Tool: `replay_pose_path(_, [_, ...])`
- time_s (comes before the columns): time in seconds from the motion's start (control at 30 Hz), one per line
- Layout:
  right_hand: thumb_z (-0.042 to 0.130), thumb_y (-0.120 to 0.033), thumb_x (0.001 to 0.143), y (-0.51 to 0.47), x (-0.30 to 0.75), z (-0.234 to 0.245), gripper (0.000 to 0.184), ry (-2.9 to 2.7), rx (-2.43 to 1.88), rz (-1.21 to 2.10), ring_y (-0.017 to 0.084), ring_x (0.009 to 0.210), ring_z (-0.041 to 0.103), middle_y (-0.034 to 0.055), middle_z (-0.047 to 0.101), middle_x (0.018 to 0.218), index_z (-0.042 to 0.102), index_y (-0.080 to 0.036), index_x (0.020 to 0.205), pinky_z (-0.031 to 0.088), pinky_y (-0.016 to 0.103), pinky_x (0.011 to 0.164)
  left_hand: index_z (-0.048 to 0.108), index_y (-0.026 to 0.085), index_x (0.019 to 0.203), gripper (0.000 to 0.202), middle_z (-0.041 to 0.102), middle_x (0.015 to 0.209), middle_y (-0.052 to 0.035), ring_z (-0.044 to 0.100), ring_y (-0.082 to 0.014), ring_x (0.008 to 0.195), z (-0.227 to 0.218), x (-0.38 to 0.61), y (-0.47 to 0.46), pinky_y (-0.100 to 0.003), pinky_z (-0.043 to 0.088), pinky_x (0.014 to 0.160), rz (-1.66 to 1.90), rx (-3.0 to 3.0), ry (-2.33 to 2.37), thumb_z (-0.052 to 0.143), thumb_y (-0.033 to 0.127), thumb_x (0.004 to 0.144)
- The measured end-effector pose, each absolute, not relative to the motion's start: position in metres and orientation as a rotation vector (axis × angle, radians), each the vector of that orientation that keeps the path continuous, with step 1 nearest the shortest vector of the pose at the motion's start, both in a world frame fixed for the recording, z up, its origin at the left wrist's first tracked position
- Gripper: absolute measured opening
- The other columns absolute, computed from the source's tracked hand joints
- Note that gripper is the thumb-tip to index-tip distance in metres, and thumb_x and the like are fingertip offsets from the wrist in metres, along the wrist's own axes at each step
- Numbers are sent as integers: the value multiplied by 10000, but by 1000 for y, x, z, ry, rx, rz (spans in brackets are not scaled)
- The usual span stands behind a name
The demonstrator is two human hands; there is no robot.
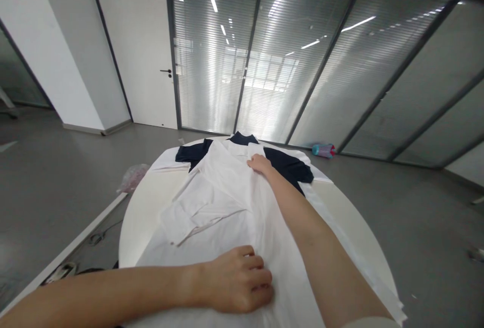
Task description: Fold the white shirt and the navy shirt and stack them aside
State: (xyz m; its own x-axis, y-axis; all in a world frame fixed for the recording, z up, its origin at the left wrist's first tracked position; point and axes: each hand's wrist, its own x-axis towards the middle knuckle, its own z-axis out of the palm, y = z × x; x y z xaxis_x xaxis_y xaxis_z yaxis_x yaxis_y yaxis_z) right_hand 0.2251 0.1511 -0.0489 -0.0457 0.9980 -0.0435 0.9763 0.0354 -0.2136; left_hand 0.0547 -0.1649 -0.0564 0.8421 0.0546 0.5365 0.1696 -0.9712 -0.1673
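Note:
A white long-sleeved shirt (223,202) lies spread over a round white table (142,222), with one sleeve folded across its front. Beneath it, a dark navy short-sleeved shirt (287,166) shows at the far side, its sleeves out to both sides. My left hand (238,280) rests on the near part of the white shirt, fingers curled into the cloth. At the far end, my right hand (260,164) lies on the white shirt's shoulder area, its fingertips hidden by the fabric.
A blue and pink bottle (323,150) lies on the grey floor beyond the table. A crumpled plastic bag (132,177) sits on the floor to the left, near a long white strip. Behind stand a white door (139,50) and a glass partition with blinds (287,65).

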Motion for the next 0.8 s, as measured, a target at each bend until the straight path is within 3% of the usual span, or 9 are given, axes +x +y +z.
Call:
replay_pose_path(0.13, [550, -449, 895, 157, 225, -51, 379, -2126, -2132, 214, 329, 1154, 630, 185, 670, 1223, 682, -153, 1091, 497, 418, 914, 637, 182, 892, 107, 593, 766, -3, 534, -141, 712, -63, 51, -162, -319, 358, 589, -861, -2843, -168, 563, 203, 966])
replay_pose_path(0.33, [473, -372, 943, 168, 223, -44, 312, -2079, -2127, 187, 262, 1153, 633, 125, 687, 1198, 686, -201, 1094, 495, 342, 910, 649, 172, 877, 135, 622, 774, -5, 554, -137, 733, -36, 43, -164, -318, 355, 586, -944, -2877, -173, 547, 184, 965])
replay_pose_path(0.53, [506, -519, 928, 176, 219, -52, 447, -2044, -2183, 207, 314, 1179, 615, 183, 660, 1232, 673, -156, 1127, 492, 426, 938, 653, 186, 1058, 129, 661, 891, -2, 564, -140, 758, -48, 42, -171, -310, 390, 599, -901, -2969, -208, 571, 247, 978])
replay_pose_path(0.67, [474, -514, 948, 178, 215, -55, 456, -2006, -2210, 182, 302, 1185, 610, 186, 649, 1251, 655, -156, 1166, 488, 412, 949, 652, 166, 955, 116, 624, 760, 32, 533, -121, 721, -64, 47, -174, -294, 415, 630, -827, -3046, -131, 582, 253, 985])
replay_pose_path(0.8, [472, -510, 949, 184, 211, -50, 481, -1973, -2217, 129, 302, 1198, 598, 187, 623, 1289, 601, -164, 1256, 478, 414, 959, 651, 152, 1005, 142, 623, 771, 29, 531, -113, 732, -70, 48, -172, -273, 433, 680, -734, -3105, -97, 681, 266, 925])
